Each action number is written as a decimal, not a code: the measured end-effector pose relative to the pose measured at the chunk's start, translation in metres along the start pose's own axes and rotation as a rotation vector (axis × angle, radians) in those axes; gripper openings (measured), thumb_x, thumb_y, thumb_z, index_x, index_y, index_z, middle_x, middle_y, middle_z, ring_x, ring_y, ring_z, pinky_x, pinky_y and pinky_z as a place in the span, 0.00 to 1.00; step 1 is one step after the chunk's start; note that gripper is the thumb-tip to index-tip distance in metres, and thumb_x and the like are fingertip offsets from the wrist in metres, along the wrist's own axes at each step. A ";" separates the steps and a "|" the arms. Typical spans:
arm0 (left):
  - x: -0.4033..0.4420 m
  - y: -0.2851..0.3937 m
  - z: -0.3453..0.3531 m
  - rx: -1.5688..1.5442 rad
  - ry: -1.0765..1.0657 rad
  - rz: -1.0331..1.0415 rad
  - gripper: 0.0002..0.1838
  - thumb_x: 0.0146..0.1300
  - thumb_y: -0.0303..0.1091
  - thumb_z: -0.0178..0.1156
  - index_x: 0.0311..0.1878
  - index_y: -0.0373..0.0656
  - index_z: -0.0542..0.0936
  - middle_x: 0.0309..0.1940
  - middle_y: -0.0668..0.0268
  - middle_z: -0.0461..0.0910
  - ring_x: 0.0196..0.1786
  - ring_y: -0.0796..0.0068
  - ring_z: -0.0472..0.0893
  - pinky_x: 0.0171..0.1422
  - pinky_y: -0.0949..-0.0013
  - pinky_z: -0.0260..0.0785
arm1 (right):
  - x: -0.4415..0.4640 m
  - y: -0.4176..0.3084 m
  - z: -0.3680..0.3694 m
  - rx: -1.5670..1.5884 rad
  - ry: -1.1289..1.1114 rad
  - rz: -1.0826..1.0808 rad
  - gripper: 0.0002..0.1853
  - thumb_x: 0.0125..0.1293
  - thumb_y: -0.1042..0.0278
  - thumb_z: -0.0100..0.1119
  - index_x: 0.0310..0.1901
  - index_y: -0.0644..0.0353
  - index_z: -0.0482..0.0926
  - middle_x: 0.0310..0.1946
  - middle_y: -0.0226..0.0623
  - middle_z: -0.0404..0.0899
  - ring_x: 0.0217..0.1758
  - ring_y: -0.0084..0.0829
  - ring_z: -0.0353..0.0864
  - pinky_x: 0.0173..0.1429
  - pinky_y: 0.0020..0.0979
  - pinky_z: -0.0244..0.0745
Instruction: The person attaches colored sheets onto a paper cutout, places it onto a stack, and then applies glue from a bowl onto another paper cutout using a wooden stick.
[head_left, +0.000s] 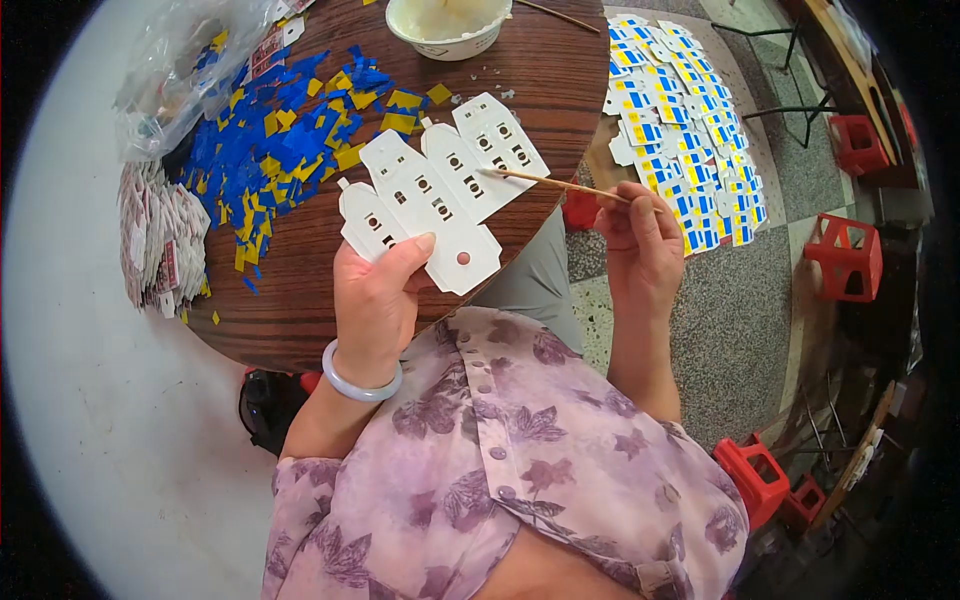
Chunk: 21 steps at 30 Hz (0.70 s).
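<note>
My left hand point(377, 300) grips the lower left edge of a white die-cut cardboard box blank point(430, 190), its thumb lying on the top face. The blank has small window cut-outs and one round hole, and it is held over the table edge. In my right hand point(643, 240) is a thin wooden stick point(560, 184), pinched between thumb and fingers. The stick's whitish tip meets the upper right panel of the blank. Beyond the blank stands a white bowl point(450, 46) with pale paste inside, cut off by the top edge of the view.
Many blue and yellow pieces point(290, 140) lie scattered on the round wooden table point(300, 315). A stack of printed cards point(160, 240) and a clear plastic bag point(180, 90) sit at the left. Rows of white, blue and yellow blanks point(690, 130) cover the right side. Red stools point(845, 257) stand farther right.
</note>
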<state>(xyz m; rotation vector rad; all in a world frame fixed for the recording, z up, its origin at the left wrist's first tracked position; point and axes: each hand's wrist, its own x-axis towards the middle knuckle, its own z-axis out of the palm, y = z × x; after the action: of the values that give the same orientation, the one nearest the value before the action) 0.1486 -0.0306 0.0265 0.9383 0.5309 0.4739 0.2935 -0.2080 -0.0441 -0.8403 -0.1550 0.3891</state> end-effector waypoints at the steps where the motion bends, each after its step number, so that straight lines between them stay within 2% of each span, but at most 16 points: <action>1: 0.000 0.000 0.000 -0.004 -0.004 0.001 0.18 0.60 0.20 0.52 0.55 0.29 0.68 0.45 0.51 0.79 0.39 0.63 0.84 0.41 0.63 0.82 | -0.001 0.002 0.000 -0.013 0.014 -0.003 0.12 0.70 0.68 0.54 0.47 0.69 0.78 0.38 0.43 0.83 0.37 0.29 0.84 0.41 0.28 0.83; 7: -0.001 0.000 0.000 0.002 0.015 0.007 0.18 0.60 0.20 0.52 0.55 0.28 0.68 0.46 0.51 0.79 0.40 0.64 0.84 0.41 0.63 0.82 | -0.004 0.004 -0.011 0.007 -0.050 -0.025 0.12 0.70 0.68 0.54 0.48 0.68 0.78 0.38 0.43 0.83 0.37 0.27 0.84 0.43 0.28 0.82; 10: -0.001 0.000 0.001 -0.004 0.021 0.004 0.18 0.60 0.20 0.52 0.55 0.28 0.69 0.46 0.51 0.79 0.40 0.64 0.84 0.42 0.64 0.82 | -0.005 0.002 -0.005 0.004 0.015 0.000 0.12 0.70 0.68 0.54 0.48 0.68 0.78 0.38 0.43 0.83 0.36 0.27 0.84 0.43 0.27 0.82; 13: -0.002 -0.002 -0.003 0.008 -0.033 -0.018 0.18 0.60 0.20 0.52 0.55 0.29 0.69 0.46 0.52 0.79 0.40 0.65 0.84 0.42 0.65 0.82 | -0.001 0.003 -0.001 0.021 0.009 0.008 0.12 0.70 0.68 0.54 0.48 0.68 0.78 0.38 0.43 0.83 0.36 0.26 0.84 0.43 0.27 0.82; 21: -0.001 0.000 0.000 0.013 0.012 0.004 0.18 0.60 0.20 0.52 0.54 0.29 0.69 0.45 0.52 0.79 0.40 0.64 0.84 0.41 0.64 0.82 | -0.006 0.004 -0.006 0.018 0.011 0.002 0.13 0.71 0.67 0.54 0.48 0.68 0.78 0.37 0.43 0.84 0.36 0.26 0.83 0.42 0.27 0.82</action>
<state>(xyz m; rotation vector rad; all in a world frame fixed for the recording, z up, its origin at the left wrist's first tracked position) 0.1473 -0.0314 0.0266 0.9497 0.5436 0.4798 0.2883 -0.2119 -0.0511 -0.8244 -0.1406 0.3869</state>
